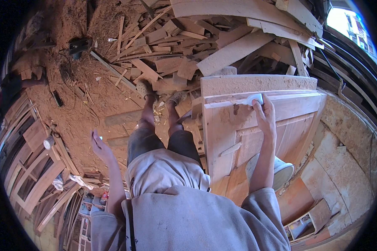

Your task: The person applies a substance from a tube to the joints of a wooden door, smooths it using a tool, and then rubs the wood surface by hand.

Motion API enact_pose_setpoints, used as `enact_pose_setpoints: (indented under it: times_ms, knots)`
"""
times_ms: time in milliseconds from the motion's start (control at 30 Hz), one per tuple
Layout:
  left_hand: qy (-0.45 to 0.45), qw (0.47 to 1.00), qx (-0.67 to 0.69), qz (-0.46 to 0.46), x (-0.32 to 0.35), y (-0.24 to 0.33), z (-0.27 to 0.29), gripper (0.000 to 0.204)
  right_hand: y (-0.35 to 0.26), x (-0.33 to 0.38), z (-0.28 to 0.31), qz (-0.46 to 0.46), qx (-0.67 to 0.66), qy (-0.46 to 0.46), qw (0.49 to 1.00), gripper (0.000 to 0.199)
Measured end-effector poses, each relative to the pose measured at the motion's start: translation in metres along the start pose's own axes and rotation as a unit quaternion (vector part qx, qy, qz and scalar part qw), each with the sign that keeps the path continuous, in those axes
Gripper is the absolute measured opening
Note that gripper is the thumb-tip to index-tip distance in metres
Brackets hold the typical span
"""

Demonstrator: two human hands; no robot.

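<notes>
My right hand is closed round a small white squeeze bottle. The bottle lies tilted, its narrow tip pointing left, over the groove along the edge of a panelled wooden door. A dark smear marks the wood just below the tip. Out to the left, away from the door, my left hand is raised with its fingers bent. A small white piece shows at its fingertips; its kind is too small to make out.
Offcuts and boards lie piled beyond the door. Sawdust covers the floor, where a power tool sits at the far left. A round white tub stands by my right forearm. Wooden frames lean at the left.
</notes>
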State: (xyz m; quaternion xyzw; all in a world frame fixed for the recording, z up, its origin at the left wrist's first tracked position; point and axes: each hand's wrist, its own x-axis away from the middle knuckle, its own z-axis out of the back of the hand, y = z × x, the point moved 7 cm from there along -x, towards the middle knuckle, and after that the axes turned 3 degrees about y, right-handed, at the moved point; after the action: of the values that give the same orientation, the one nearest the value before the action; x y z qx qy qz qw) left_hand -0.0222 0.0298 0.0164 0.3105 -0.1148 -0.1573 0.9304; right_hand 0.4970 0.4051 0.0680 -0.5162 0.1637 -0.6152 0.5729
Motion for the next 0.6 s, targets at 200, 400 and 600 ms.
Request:
enact_pose_setpoints:
  times_ms: [200, 400, 600]
  knots:
    - [0.005, 1.000, 0.006, 0.011, 0.000, -0.007, 0.001, 0.050, -0.001, -0.001, -0.001, -0.001, -0.011, -0.007, 1.000, 0.010]
    - [0.009, 1.000, 0.012, 0.026, 0.003, -0.010, -0.001, 0.048, -0.004, -0.001, -0.004, -0.005, -0.003, -0.009, 1.000, 0.012]
    - [-0.006, 0.999, 0.009, 0.046, 0.007, -0.025, -0.002, 0.050, -0.010, -0.001, -0.004, 0.002, 0.032, -0.009, 0.999, 0.014]
